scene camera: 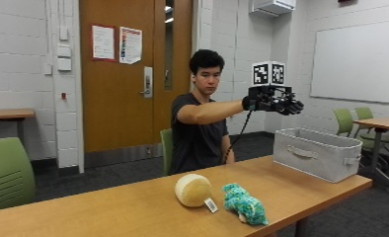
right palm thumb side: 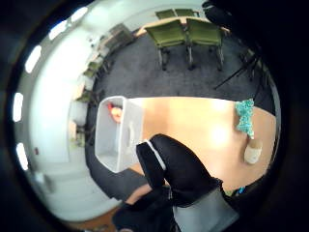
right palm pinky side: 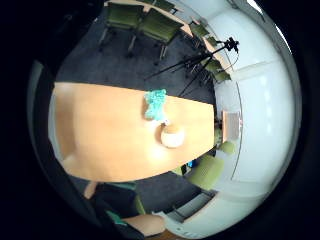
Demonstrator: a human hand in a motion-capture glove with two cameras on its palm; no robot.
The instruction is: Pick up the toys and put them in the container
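The gloved right hand (scene camera: 273, 102) is hovering high above the grey container (scene camera: 318, 153), its fingers loosely curled and holding nothing, while the round cream toy (scene camera: 193, 189) and the teal plush toy (scene camera: 244, 203) are lying side by side on the table (scene camera: 83, 210), well apart toward its seven o'clock in the outside view

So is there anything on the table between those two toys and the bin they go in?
Nothing visible. The round toy and teal toy lie side by side on the table, with bare tabletop between them and the bin. The gloved hand hangs above the bin, holding nothing.
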